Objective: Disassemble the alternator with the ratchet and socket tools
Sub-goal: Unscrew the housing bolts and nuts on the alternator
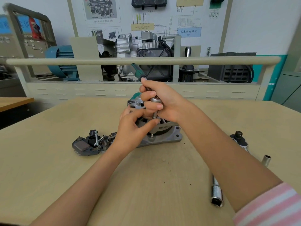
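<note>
The grey alternator (164,136) stands on the wooden table (48,160) at the centre. My right hand (161,101) grips the head of a ratchet (138,70) with a green and black handle that points up and away. Its socket (154,115) sits down on the top of the alternator. My left hand (132,128) grips the alternator body from the left, thumb stretched toward the socket. Both hands hide most of the alternator's top.
Removed black and metal parts with loose bolts (91,142) lie left of the alternator. A second ratchet head (239,137), a small socket (266,159) and a long socket with extension (216,193) lie to the right. A beige rail (146,60) and engine display stand behind.
</note>
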Tool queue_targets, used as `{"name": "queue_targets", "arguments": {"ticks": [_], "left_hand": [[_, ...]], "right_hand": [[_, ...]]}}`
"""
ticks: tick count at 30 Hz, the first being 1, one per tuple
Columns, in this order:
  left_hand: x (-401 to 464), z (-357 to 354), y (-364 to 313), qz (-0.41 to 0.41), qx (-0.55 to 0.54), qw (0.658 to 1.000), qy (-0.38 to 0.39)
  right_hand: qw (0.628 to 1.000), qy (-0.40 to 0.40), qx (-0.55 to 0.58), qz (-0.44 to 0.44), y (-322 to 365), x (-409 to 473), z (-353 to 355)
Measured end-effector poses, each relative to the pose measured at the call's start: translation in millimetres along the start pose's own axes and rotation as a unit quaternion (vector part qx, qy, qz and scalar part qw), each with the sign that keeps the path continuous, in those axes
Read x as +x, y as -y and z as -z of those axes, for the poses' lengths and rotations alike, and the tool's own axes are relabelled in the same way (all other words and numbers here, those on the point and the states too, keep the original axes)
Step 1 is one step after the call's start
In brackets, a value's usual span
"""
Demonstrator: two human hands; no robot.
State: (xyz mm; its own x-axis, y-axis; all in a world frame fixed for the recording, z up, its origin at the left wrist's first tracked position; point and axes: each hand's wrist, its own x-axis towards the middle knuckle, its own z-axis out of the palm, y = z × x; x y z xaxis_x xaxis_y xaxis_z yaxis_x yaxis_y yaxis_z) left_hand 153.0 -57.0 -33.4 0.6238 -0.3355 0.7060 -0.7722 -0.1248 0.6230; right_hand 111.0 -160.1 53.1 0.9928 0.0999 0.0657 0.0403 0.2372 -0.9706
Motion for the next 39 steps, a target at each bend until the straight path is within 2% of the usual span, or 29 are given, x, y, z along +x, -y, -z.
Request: {"name": "queue_targets", "arguments": {"ticks": [3, 5, 6, 8, 10, 13, 16, 18, 21, 23, 26, 29, 36, 38, 39], "left_hand": [[1.2, 0.0, -0.7, -0.015, 0.014, 1.0, 0.005], [1.0, 0.0, -0.5, -0.023, 0.017, 1.0, -0.002], [0.8, 0.2, 0.6, -0.025, 0.018, 1.0, -0.006], [0.4, -0.3, 2.9, -0.021, 0.024, 0.999, -0.007], [0.4, -1.7, 3.7, -0.015, 0.032, 0.999, -0.011], [-0.3, -2.6, -1.9, -0.019, 0.014, 1.0, -0.011], [-0.7, -3.4, -2.3, -0.014, -0.001, 1.0, -0.017], [-1.1, -3.7, 0.7, -0.009, 0.001, 1.0, -0.025], [-1.5, -4.1, 3.6, -0.007, 0.013, 1.0, -0.026], [-1.4, -3.1, 3.9, -0.008, 0.012, 0.999, -0.029], [-0.3, -2.2, 4.9, -0.015, 0.012, 1.0, -0.024], [0.4, -2.8, 4.0, -0.011, 0.015, 1.0, -0.024], [-0.4, -4.0, 0.6, -0.019, 0.021, 0.999, -0.026], [-0.6, -4.5, 0.2, -0.022, 0.022, 0.999, -0.028], [-0.4, -4.5, -0.1, -0.023, 0.025, 0.999, -0.03]], "right_hand": [[0.999, -0.021, 0.034, 0.019, -2.2, -1.4, -1.1], [0.992, -0.09, 0.062, 0.062, -7.3, -1.1, -8.7], [0.979, -0.15, 0.087, 0.103, -12.0, -0.4, -14.5], [0.927, -0.269, 0.158, 0.208, -22.6, 1.7, -24.7], [0.887, -0.317, 0.208, 0.262, -28.6, 4.9, -29.1], [0.907, -0.305, 0.181, 0.229, -27.1, 6.1, -26.5], [0.94, -0.257, 0.14, 0.178, -21.1, 6.2, -18.7], [0.969, -0.187, 0.096, 0.128, -15.2, 5.3, -9.4], [0.998, -0.037, 0.041, 0.033, -2.5, 2.0, 4.1], [0.999, 0.038, -0.002, -0.01, 2.3, 1.9, 8.3], [0.995, 0.09, -0.024, -0.042, 4.4, 4.7, 8.9], [0.995, 0.095, -0.005, -0.038, 2.8, 5.4, 9.6], [0.998, 0.041, 0.043, 0.018, -2.9, 0.2, 8.0], [0.997, -0.013, 0.06, 0.043, -4.6, -1.3, 2.8], [0.992, -0.069, 0.077, 0.07, -7.6, -0.8, -1.8]]}}
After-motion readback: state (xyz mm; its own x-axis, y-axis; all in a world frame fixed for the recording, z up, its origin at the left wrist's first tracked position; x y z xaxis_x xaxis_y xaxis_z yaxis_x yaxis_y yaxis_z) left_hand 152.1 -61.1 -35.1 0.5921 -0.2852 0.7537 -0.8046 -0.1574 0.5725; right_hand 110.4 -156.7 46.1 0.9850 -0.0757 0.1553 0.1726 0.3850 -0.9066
